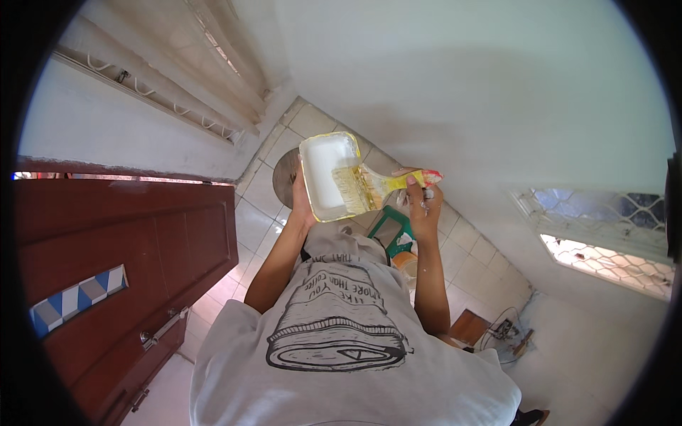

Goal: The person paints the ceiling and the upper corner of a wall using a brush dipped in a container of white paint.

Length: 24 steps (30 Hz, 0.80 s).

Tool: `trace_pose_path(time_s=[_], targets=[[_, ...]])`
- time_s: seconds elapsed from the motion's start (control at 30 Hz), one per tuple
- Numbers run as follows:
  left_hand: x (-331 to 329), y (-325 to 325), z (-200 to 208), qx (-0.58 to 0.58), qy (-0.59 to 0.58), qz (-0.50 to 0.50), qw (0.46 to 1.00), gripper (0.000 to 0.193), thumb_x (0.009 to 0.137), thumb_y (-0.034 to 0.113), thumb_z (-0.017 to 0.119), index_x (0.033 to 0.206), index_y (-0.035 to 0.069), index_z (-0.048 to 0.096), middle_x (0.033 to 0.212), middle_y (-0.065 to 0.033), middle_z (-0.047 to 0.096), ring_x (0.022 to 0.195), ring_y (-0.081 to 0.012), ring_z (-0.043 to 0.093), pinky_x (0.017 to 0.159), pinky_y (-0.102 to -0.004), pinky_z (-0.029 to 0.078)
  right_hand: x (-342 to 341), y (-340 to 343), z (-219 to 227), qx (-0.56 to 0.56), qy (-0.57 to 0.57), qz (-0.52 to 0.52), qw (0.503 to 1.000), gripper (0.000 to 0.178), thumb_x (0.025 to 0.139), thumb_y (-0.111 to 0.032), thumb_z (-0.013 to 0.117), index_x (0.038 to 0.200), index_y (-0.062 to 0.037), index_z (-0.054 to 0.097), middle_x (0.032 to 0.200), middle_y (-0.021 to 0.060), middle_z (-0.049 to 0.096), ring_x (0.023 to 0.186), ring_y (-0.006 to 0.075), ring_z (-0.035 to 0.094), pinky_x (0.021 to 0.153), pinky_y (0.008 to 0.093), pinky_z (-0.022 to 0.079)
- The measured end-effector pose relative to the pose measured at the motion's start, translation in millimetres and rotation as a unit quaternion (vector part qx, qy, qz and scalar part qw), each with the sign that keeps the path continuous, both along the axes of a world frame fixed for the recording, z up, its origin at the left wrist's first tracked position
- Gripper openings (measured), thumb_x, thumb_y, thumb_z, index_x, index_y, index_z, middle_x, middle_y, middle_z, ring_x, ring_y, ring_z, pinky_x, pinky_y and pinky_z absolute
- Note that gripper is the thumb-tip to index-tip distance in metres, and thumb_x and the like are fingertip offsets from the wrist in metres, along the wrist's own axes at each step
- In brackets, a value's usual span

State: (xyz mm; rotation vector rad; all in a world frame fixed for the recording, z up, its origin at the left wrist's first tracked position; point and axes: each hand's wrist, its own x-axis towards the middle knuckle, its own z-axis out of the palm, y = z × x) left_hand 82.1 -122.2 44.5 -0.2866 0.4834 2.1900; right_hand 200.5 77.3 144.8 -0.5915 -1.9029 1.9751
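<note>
My left hand (302, 195) grips the left side of a rectangular paint tray (307, 153) whose rim is smeared yellow. White paint (330, 160) lies inside it. A wide paintbrush (382, 184) with a yellow, paint-stained handle is in my right hand (424, 202), fingers closed round the handle and spotted with white. The brush's pale bristles (348, 190) reach over the tray's right part, at or just above the paint; which, I cannot tell. Part of my left hand is hidden by the tray.
A round brown stool-like top (285, 177) shows behind the tray. Below my right hand are a green object (389, 231) and an orange-and-white container (405, 264). A brown door (128, 248) stands at left, a white wall (483, 106) at right, and tangled cables (508, 330) lie lower right.
</note>
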Motion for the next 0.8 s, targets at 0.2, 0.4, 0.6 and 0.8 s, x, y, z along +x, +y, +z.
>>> trace_pose_path(time_s=[0.2, 0.4, 0.6, 0.8], targets=[[75, -20, -20, -0.029, -0.066, -0.039, 0.997, 0.076, 0.098, 0.066, 0.037, 0.148, 0.010, 0.044, 0.145, -0.0146, 0.052, 0.128, -0.0323, 0.056, 0.107, -0.0506, 0.047, 60, -35, -37, -0.132, 0.021, -0.077, 0.988, 0.023, 0.105, -0.020, 0.048, 0.101, -0.0010, 0.061, 0.094, 0.0032, 0.060, 0.074, 0.0059, 0.050, 0.063, 0.0228, 0.040], [134, -63, -16, -0.046, -0.083, -0.058, 0.994, 0.073, 0.099, 0.063, 0.038, 0.148, 0.009, 0.044, 0.144, -0.0152, 0.053, 0.127, -0.0332, 0.057, 0.106, -0.0514, 0.048, 120, -57, -44, -0.174, 0.012, -0.105, 0.979, 0.024, 0.105, -0.020, 0.046, 0.097, -0.0014, 0.059, 0.093, 0.0041, 0.058, 0.085, 0.0088, 0.052, 0.077, 0.0246, 0.041], [137, -75, -20, -0.009, -0.064, -0.101, 0.993, 0.070, 0.099, 0.059, 0.040, 0.147, 0.008, 0.044, 0.143, -0.0157, 0.053, 0.125, -0.0340, 0.057, 0.105, -0.0523, 0.048, 153, -82, -38, -0.210, 0.045, -0.195, 0.957, 0.025, 0.106, -0.021, 0.046, 0.101, -0.0015, 0.061, 0.095, 0.0047, 0.060, 0.084, 0.0093, 0.052, 0.077, 0.0243, 0.040], [128, -81, -10, 0.053, -0.057, -0.144, 0.987, 0.067, 0.100, 0.055, 0.041, 0.147, 0.007, 0.044, 0.142, -0.0162, 0.054, 0.124, -0.0348, 0.058, 0.105, -0.0531, 0.048, 158, -118, -15, -0.131, 0.055, -0.212, 0.967, 0.029, 0.106, -0.027, 0.047, 0.101, -0.0032, 0.064, 0.086, -0.0013, 0.059, 0.067, 0.0031, 0.043, 0.060, 0.0194, 0.035]])
